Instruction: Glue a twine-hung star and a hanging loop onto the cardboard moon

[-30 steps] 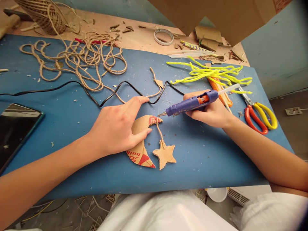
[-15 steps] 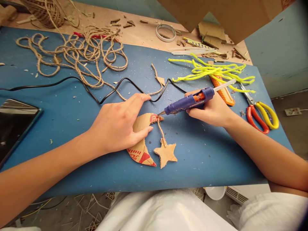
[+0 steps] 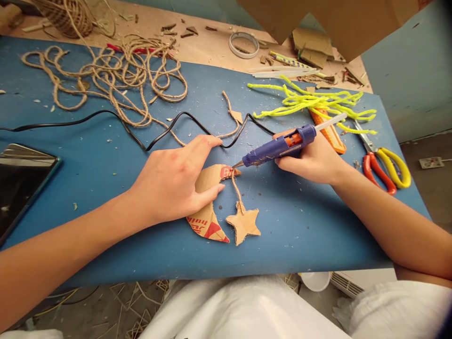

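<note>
A cardboard crescent moon [image 3: 206, 179] with red print lies on the blue work surface. My left hand [image 3: 173, 181] holds it down, the thumb across its middle and the index finger stretched past its top; the other fingers are hidden. In my right hand [image 3: 314, 157] is a blue hot glue gun [image 3: 278, 147], a clear glue stick poking from its back. The nozzle touches, or nearly touches, the moon's upper tip. A short twine [image 3: 236, 186] runs from that tip to a cardboard star [image 3: 243, 224], which lies flat beside the moon.
Across the surface behind my hands runs a black cord [image 3: 194, 122]. Tangled twine [image 3: 120, 80] lies at back left, a phone [image 3: 26, 181] at left. Yellow-green fuzzy stems [image 3: 314, 101], an orange cutter [image 3: 332, 134] and scissors [image 3: 381, 162] are at right. A tape roll [image 3: 243, 45] sits behind.
The view has shifted very slightly. Both hands, the glue gun, the moon and the star keep nearly the same positions to each other.
</note>
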`<state>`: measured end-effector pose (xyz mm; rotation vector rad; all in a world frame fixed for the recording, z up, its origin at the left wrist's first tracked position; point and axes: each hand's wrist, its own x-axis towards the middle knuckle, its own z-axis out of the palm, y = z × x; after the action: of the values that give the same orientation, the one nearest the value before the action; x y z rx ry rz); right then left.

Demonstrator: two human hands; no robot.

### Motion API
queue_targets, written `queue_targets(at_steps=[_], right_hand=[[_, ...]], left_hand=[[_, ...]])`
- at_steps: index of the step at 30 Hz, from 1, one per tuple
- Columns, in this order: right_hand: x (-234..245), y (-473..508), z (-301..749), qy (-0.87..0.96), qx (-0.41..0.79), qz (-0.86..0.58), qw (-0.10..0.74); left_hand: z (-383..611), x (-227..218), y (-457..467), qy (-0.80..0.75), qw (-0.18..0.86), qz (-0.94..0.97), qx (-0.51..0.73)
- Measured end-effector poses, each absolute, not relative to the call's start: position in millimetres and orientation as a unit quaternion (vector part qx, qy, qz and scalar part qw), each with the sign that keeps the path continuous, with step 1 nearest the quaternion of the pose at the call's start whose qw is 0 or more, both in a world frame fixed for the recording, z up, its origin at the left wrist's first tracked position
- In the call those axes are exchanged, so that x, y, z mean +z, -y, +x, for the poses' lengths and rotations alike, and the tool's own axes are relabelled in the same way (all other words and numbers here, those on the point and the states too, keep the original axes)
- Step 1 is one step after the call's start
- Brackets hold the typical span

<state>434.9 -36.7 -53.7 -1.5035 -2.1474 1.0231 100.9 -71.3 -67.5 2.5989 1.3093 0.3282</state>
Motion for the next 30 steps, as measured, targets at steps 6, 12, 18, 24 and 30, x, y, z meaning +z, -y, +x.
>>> queue_targets(at_steps=[6,12,18,24,30], right_hand=[[-51.1,35.9,434.9,0.758,0.36,-0.519,0.164],[-51.4,36.9,434.9,0.76,0.358,-0.518,0.164],[-51.5,36.9,439.4,0.76,0.359,-0.519,0.158],[-52.3,37.4,440.8,0.76,0.357,-0.519,0.16],[-49.4,37.9,438.6,0.764,0.364,-0.51,0.154]], left_hand=[[100.3,-69.7,70.6,-0.439,0.107,0.884,0.116],[101.8,-66.7,70.8,-0.438,0.095,0.888,0.104],[102.5,-64.2,70.7,-0.448,0.106,0.883,0.093],[102.5,-63.5,71.1,-0.446,0.112,0.883,0.093],[101.2,-64.6,71.1,-0.442,0.106,0.885,0.098]])
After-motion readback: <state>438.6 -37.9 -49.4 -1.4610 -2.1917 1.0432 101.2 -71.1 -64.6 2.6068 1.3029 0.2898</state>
